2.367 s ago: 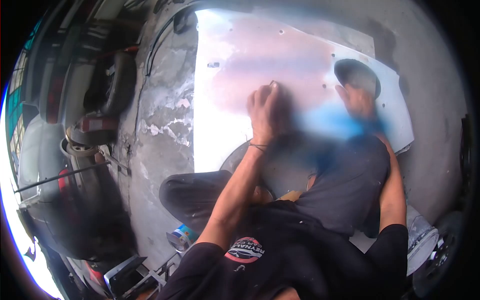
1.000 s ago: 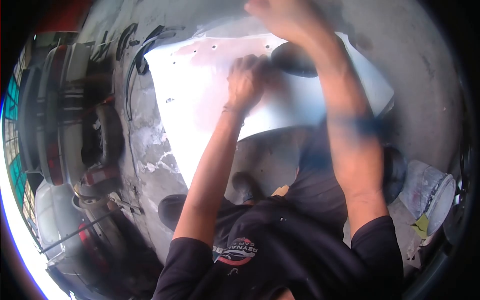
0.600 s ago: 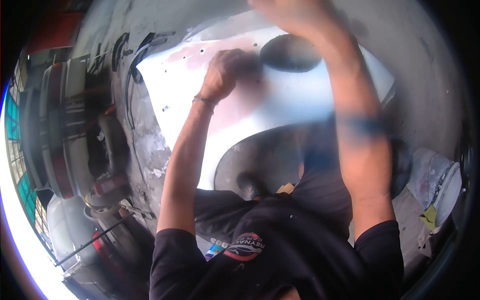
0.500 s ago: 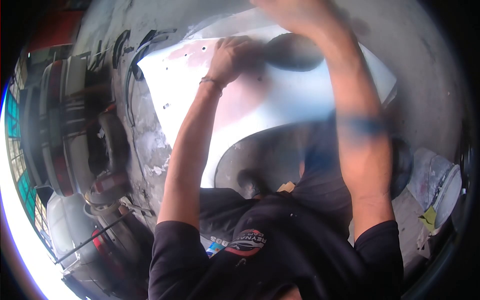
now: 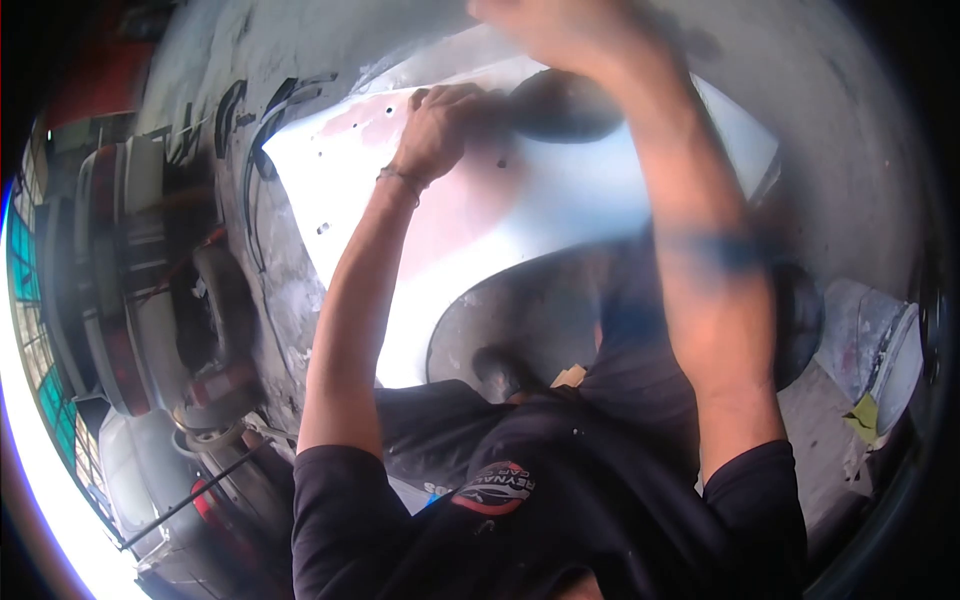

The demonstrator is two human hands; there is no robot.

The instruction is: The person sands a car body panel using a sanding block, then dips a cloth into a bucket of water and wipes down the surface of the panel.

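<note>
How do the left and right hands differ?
The left hand is over the panel; the right hand appears past its far edge. The left hand sits inside the frame; the top edge cuts off the right hand. The left hand has a wristband; the right hand shows none. Both are gloveless.

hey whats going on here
A person is handling a pale panel with pinkish patches. The left hand is on it near the far edge, beside a dark oval hole; whether it holds anything is hidden. The right hand reaches across, partly cut off by the frame's top.
</note>
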